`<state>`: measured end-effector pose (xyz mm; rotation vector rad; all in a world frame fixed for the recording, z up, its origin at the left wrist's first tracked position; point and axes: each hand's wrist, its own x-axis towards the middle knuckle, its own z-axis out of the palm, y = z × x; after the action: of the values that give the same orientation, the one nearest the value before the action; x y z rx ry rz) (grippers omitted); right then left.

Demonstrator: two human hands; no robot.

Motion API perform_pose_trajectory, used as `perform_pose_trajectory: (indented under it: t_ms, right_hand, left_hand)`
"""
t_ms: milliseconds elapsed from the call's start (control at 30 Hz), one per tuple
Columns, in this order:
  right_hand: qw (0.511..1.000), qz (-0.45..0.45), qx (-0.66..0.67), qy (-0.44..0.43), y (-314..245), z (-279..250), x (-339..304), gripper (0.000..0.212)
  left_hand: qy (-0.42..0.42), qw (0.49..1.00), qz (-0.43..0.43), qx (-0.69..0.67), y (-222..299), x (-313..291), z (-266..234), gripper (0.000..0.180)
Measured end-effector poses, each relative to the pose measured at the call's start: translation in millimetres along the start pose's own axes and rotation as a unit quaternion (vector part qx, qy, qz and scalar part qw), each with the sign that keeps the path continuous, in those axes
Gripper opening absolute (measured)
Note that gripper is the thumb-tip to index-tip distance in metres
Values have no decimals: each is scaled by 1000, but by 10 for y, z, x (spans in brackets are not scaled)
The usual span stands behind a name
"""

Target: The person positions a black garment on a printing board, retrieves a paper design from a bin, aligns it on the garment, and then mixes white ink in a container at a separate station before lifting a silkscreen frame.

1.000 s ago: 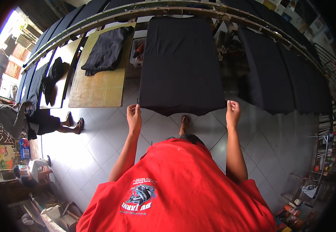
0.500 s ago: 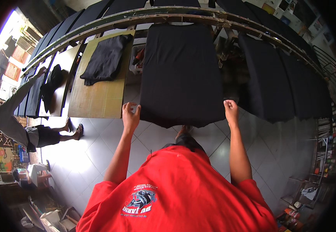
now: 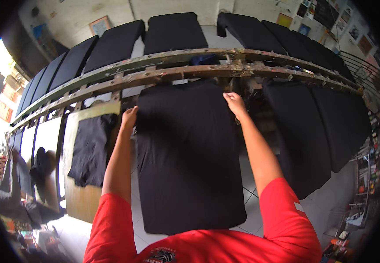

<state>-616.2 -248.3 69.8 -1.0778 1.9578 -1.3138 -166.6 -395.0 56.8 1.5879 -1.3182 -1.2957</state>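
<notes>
Pinching the black cloth (image 3: 190, 162) by its side edges near the far end, with left grip (image 3: 129, 116) and right grip (image 3: 235, 105). Laid out pretty flat between the wooden rail (image 3: 133, 79) and red shirt (image 3: 284, 219).

Pale back wall (image 3: 177, 6) bore a framed picture (image 3: 100, 26) | small pictures (image 3: 365, 45) hung at upper right | daylight glared through the opening (image 3: 1, 68) at left | grey floor tiles (image 3: 253, 204) showed below | cluttered rack (image 3: 368, 179) stood far right
</notes>
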Motion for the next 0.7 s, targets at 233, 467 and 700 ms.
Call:
perform_pose_trajectory:
  t_ms: [233, 467, 700]
  right_hand:
    - [999, 24, -29, -29, 193, 425, 795, 28]
    - [989, 31, -126, 74, 196, 509, 1075, 33]
    - [936, -239, -223, 131, -362, 424, 38, 41]
  left_hand:
    - [21, 999, 4, -42, 34, 804, 269, 27]
    - [101, 990, 71, 74, 40, 1264, 320, 20]
    - [114, 900, 331, 260, 272, 52, 267, 47]
